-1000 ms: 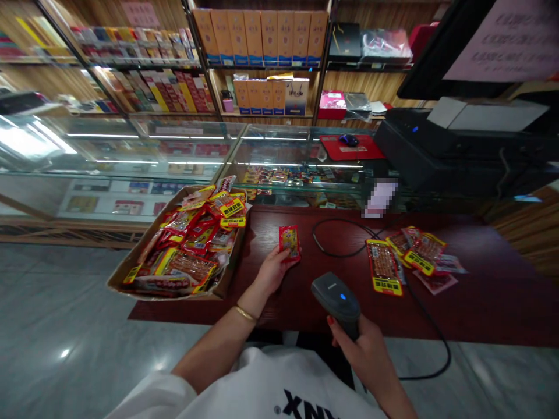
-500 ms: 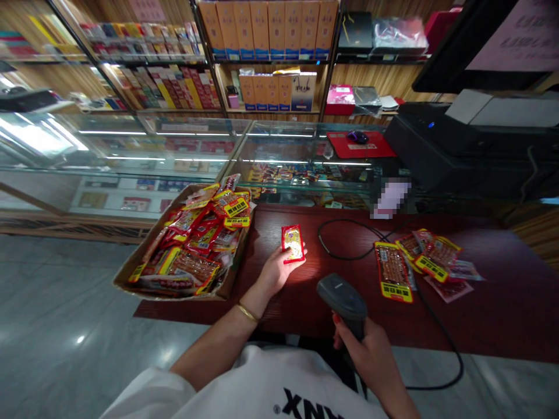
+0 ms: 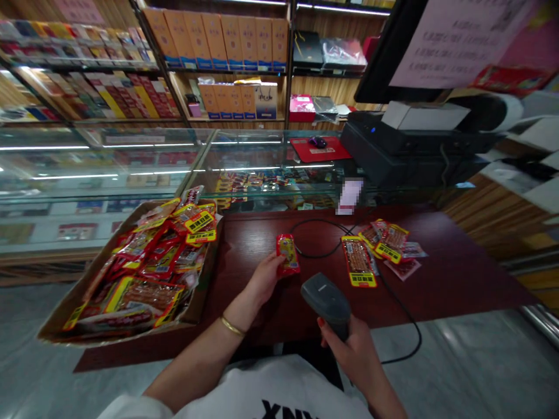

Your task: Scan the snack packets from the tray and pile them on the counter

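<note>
Between the thumb and fingers of my left hand (image 3: 265, 278) is a small red and yellow snack packet (image 3: 287, 254), held over the dark red tabletop (image 3: 248, 233). My right hand (image 3: 353, 346) grips the handle of a dark grey barcode scanner (image 3: 326, 299), whose head points up and left toward the packet. On my left stands an open cardboard box (image 3: 203, 294) heaped with red and yellow snack packets (image 3: 148, 279). To the right of the scanner lie a flat packet of snack sticks (image 3: 358, 262) and a small pile of packets (image 3: 391, 241).
A black cable (image 3: 408, 308) loops across the tabletop. Behind it stands a glass display counter (image 3: 244, 152) with a red mouse pad (image 3: 308, 152) on top. A monitor (image 3: 379, 64) and a black machine (image 3: 375, 145) occupy the right. Stocked shelves (image 3: 187, 73) line the back wall.
The view has turned to the right. The bright scanner light on the small packet has gone out, and the packet has moved a little toward the right pile. Both hands keep their holds.
</note>
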Demonstrator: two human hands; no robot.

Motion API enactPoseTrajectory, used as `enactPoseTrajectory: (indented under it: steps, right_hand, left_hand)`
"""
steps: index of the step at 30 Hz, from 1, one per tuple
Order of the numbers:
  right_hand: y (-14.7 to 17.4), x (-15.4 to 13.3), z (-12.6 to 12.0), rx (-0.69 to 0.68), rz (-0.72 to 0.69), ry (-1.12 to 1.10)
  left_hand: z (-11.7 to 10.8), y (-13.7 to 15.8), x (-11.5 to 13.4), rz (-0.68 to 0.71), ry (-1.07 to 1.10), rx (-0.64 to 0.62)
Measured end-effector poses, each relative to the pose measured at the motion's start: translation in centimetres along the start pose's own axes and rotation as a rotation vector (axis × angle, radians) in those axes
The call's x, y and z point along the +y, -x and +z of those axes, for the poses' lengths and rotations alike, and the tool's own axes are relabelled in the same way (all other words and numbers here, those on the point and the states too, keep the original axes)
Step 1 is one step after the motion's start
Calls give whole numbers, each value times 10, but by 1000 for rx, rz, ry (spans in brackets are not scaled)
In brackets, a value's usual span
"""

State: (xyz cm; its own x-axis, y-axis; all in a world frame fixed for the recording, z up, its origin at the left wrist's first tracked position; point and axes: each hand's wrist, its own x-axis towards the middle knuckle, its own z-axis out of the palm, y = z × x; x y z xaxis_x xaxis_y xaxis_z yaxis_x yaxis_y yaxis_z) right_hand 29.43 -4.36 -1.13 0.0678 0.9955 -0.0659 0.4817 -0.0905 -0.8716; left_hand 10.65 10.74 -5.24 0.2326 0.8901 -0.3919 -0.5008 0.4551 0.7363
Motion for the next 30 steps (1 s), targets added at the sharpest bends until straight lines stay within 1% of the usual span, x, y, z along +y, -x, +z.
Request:
enactPoseTrajectory:
  steps: [3,6,8,9,10,12,13,14,15,16,17,18,19,21,22,23,24,25,27,30]
  right_hand:
    - [8,5,-7,83,-22,28]
    - [14,7,-13,146,26,30]
    - [15,5,-15,163,52,13]
    - [16,4,-15,173,55,7]
    - [16,3,-15,178,55,6]
    - [15,2,-13,190,51,20]
    - [15,3,-11,196,50,35]
    - [14,6,-10,192,47,49]
    - [12,9,-8,178,47,62]
    - [9,12,-6,162,52,71]
    - [7,15,-3,145,62,76]
    - [3,17,-1,125,73,75]
    - [0,18,2,101,83,68]
    - [-5,14,6,50,92,48]
    - [-8,11,8,30,91,38]
    - [-10,7,10,17,89,29]
    - [-11,2,11,10,86,21]
    - [-13,-2,13,8,82,13]
    - [-13,-7,16,11,74,0]
    - [-11,-8,19,22,73,-2]
  left_hand:
    - [51,-20,-13,-124,-83,-157]
    - [100,-42,-22,-183,-148,-283]
    - [118,-50,-24,-163,-189,-284]
    - [120,-50,-23,-134,-211,-256]
    - [117,-47,-20,-98,-231,-215]
    - [99,-26,-9,-13,-261,-135]
    - [86,-10,0,60,-299,-115]
    - [71,9,12,154,-361,-105]
    - [55,31,26,281,-460,-104]
    - [39,55,42,419,-599,-98]
    - [22,78,60,532,-739,-55]
    - [5,100,78,626,-865,32]
    - [-12,119,97,713,-984,164]
    - [-47,149,131,831,-1254,446]
    - [-64,158,145,857,-1380,583]
    - [-79,164,156,847,-1501,692]
    - [-92,166,164,820,-1610,774]
    - [-103,166,169,773,-1709,821]
    - [-114,162,170,653,-1875,848]
    - [-117,153,161,498,-2031,837]
